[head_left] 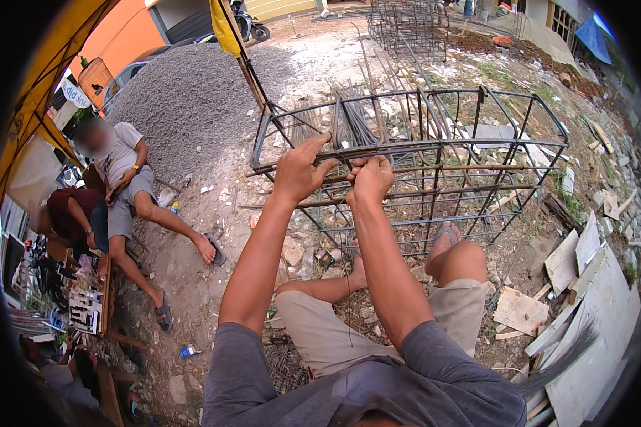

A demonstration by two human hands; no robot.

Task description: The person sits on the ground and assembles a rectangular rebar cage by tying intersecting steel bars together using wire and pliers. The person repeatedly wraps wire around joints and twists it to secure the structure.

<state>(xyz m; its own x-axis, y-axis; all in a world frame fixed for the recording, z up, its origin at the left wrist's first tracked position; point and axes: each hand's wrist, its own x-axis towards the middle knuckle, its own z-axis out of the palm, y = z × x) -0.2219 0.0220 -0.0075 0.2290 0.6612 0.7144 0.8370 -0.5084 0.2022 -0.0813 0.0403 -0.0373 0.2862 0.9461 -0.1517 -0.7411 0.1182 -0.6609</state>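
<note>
A long rectangular rebar cage (441,144) of dark rods and square hoops stands in front of me. My left hand (300,171) is at its near left part, index finger and thumb stretched apart around the level of the top rods. Just to its right, my right hand (372,178) is closed in a pinch against the same rods. Whatever its fingers hold is hidden. A thin dark wire hangs below my right forearm, between my knees. Behind the cage's left part lies a bundle of thin grey rods or wire (352,121).
Two people sit at the left, one in a white shirt (117,153), beside a low table (107,306) with small items. A gravel heap (185,92) rises behind them. Broken boards (584,320) lie at the right. More rebar cages (406,28) stand farther back.
</note>
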